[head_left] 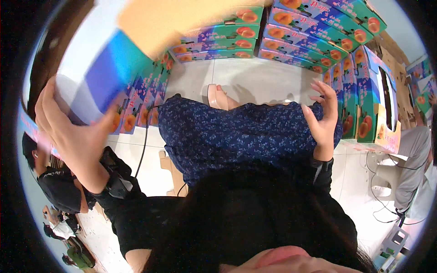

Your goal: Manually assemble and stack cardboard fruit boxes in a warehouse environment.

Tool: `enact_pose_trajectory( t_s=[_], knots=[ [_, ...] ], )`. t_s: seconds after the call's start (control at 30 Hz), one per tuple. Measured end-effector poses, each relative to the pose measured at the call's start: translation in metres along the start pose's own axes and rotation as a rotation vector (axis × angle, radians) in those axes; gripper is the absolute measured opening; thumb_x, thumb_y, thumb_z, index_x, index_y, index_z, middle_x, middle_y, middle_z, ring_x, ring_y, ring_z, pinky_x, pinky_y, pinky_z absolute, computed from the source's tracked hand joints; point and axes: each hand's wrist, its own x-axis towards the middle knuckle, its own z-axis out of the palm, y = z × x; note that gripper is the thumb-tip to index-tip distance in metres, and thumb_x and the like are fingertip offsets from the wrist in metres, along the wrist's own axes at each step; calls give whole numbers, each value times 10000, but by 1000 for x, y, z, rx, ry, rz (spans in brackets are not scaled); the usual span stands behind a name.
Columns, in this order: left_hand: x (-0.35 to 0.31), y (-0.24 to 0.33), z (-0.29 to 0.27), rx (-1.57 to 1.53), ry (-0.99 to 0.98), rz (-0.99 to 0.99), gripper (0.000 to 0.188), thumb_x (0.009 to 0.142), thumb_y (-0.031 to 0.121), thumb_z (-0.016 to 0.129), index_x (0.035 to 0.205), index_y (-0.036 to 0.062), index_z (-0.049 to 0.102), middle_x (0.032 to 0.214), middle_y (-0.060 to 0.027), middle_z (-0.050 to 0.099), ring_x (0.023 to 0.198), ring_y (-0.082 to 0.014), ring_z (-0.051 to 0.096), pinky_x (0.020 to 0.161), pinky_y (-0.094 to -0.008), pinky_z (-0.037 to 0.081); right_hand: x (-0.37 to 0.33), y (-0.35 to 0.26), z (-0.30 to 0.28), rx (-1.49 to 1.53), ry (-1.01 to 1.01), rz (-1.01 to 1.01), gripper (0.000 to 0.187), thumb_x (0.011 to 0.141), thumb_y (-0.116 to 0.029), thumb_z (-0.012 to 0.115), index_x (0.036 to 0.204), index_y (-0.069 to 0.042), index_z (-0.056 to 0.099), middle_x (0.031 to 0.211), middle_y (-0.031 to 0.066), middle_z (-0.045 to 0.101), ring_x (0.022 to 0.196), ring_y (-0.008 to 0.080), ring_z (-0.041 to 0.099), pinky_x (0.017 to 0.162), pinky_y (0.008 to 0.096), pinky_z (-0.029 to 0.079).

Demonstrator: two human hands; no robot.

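A carton (pixel 107 68), blue and green with a white side and a tan inner flap, is raised at the upper left and blurred by motion. My left hand (pixel 75 129) grips its near end, with the thumb on one side and the fingers on the other. Part of that grip is smeared. Over the right side of my lap, my right hand (pixel 325 120) has its fingers spread and curved, and nothing is in it. Behind the raised carton, a row of similar fruit-printed cartons (pixel 144 98) stands at the left.
Stacked fruit-printed cartons (pixel 300 34) line the far side. More cartons (pixel 359 91) stand at the right, beside a seated person's leg (pixel 412 164). A black cable (pixel 144 150) runs along the left floor near a cardboard piece (pixel 170 170). Other people (pixel 59 189) are at the lower left.
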Motion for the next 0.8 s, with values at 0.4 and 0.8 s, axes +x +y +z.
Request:
enact_pose_trajectory(
  t_s=[0.4,0.8],
  knots=[
    [-11,120,12,-875,-268,556,666,477,187,781,1083,42,545,984,-120,502,945,-332,498,867,-464,393,-82,59,-54,1742,-247,-43,707,843,-340,566,1375,15,267,1317,204,445,1149,311,512,982,461,393],
    [-8,167,34,-903,-95,564,768,610,474,755,1282,202,503,1422,-181,331,1347,-382,238,1081,-556,89,-85,82,-100,1033,411,-442,540,819,-237,591,1247,29,395,1165,224,532,1009,296,575,864,414,475]
  ],
)
